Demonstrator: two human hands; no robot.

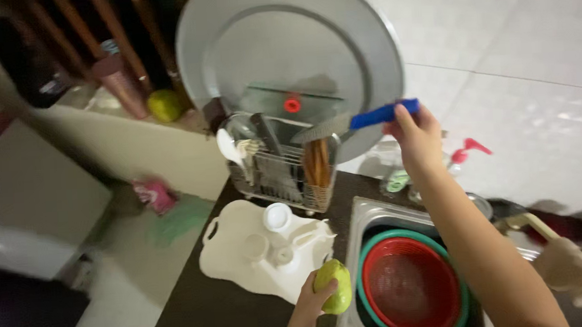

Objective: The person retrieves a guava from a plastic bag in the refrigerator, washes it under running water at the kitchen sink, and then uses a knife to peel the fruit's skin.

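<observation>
1. Knife point(352, 123) with a blue handle and a pale blade is held in the air above the dish rack point(281, 174), in front of a large round metal tray point(291, 49) that leans against the tiled wall.
2. Its long axis is seen to run nearly level, slightly tilted, with the blade tip pointed toward the left of the view over the rack and the handle end at the right.
3. The handle is gripped by the right hand point(416, 139), whose fingers are curled shut around it, the thumb laid along the handle's top.
4. A green, rounded fruit point(333, 285) is held by the left hand point(310, 307) at the edge of the counter, beside the sink; the fingers are wrapped under and around it, closed on the fruit.
5. A white cutting board point(237, 268) is laid on the dark counter just left of the fruit, with small white cups and a lid upon it.
6. A red colander point(410, 287) is set inside a green basin in the sink point(368, 216), just right of the fruit.
</observation>
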